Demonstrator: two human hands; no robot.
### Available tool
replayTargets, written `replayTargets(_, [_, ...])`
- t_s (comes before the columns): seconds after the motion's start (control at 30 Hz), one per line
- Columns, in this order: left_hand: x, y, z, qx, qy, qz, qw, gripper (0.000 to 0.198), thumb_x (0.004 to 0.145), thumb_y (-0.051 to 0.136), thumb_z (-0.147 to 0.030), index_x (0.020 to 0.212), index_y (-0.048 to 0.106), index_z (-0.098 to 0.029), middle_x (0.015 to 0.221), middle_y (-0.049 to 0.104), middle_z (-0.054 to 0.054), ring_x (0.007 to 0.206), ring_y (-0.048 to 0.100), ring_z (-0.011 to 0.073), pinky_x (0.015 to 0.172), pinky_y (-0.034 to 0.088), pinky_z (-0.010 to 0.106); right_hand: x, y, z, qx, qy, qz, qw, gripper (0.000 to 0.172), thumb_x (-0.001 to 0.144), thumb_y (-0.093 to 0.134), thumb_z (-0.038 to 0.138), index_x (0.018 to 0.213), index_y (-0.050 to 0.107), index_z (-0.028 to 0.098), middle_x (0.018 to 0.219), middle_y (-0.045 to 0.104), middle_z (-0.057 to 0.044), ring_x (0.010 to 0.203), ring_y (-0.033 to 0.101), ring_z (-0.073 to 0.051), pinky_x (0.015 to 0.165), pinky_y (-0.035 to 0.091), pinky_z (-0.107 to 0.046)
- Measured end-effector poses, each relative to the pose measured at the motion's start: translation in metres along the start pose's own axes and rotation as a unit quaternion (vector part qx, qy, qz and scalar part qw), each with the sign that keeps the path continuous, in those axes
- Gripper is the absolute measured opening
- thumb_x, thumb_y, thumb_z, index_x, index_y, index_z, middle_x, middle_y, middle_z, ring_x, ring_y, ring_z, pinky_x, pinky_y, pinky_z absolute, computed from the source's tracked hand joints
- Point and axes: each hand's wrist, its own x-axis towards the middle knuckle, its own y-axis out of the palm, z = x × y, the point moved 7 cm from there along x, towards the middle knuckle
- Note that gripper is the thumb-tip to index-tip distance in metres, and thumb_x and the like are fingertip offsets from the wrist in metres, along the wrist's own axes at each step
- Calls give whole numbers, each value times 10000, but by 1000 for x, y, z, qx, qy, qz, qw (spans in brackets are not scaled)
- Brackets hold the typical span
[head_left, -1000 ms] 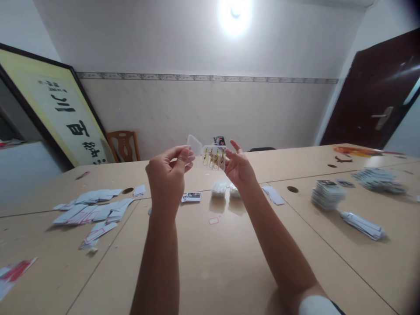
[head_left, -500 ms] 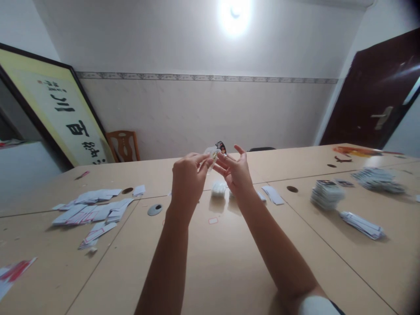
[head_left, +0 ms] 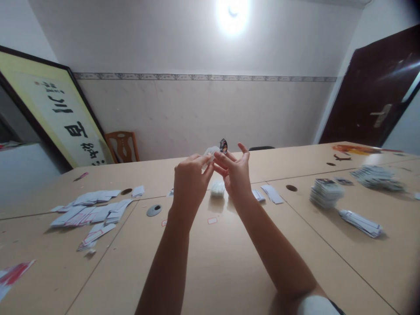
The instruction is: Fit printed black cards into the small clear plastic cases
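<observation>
Raised above the table, my left hand [head_left: 192, 179] pinches a small translucent plastic sleeve [head_left: 211, 151] between thumb and fingers. My right hand [head_left: 238, 173] meets it from the other side, its thumb and nearer fingers closed and one finger lifted away. A small dark printed card [head_left: 223, 145], bent or curved, sticks up at the right hand's fingertips beside the sleeve. The fingers hide the lower part of both pieces. Behind my hands, a small stack of clear sleeves [head_left: 217, 189] stands on the table [head_left: 226, 262].
White paper slips [head_left: 92, 212] lie spread on the left. On the right are a stack of sleeved cards [head_left: 326, 193], a bundle of folded papers [head_left: 361, 223] and a loose pile of sleeves [head_left: 377, 178]. A red-framed label [head_left: 212, 221] lies nearer me.
The dark card stands slightly higher and farther right, and the sleeve has turned a little in my fingers. My left hand has rotated slightly; both hands stay close together.
</observation>
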Motion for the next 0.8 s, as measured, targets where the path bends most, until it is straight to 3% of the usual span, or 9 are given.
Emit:
replayTargets(0.23, [-1,1,-1,17,-7,2,1000,187,904,615,-246,939,789,-187,811,740,60,696,656,188,671,452,316,-1,1,2,-35,-24,0,999,1096,582,887,252,1421,187,326,1340,570,-150,1132,671,-280,919,590,-451])
replayTargets(0.37, [0,-1,7,-89,-30,10,996,208,888,666,-341,980,788,-199,871,744,51,741,669,174,713,526,308,1,-2,9,-50,-17,8,999,1184,559,878,203,1471,138,355,1375,553,-157,1159,655,-282,897,598,-438])
replayTargets(0.43, [1,-3,16,-148,-66,5,987,242,897,653,-359,1007,777,-183,946,737,71,815,685,176,714,560,287,3,-1,14,-57,-3,34,998,1262,540,878,178,1497,83,389,1399,547,-148,1103,681,-271,887,600,-447])
replayTargets(0.57, [-1,-6,46,-146,-170,-9,975,424,857,695,-390,1181,706,-117,1083,709,151,962,686,246,723,581,324,5,2,21,-88,26,86,992,1357,510,886,174,1533,22,395,1399,559,-152,993,714,-271,856,604,-466])
replayTargets(0.67, [-5,9,60,-287,-227,78,927,610,829,709,-482,1287,636,-85,1027,736,157,903,702,244,754,582,353,5,3,27,-118,32,114,986,1429,467,910,177,1549,12,429,1413,543,-141,946,724,-286,815,613,-476])
replayTargets(0.8, [-8,16,58,-439,-254,148,849,712,733,810,-401,1350,591,-122,917,739,98,770,703,192,637,582,284,7,2,33,-146,38,129,980,1407,449,914,151,1557,92,426,1352,572,-117,864,731,-259,752,625,-437])
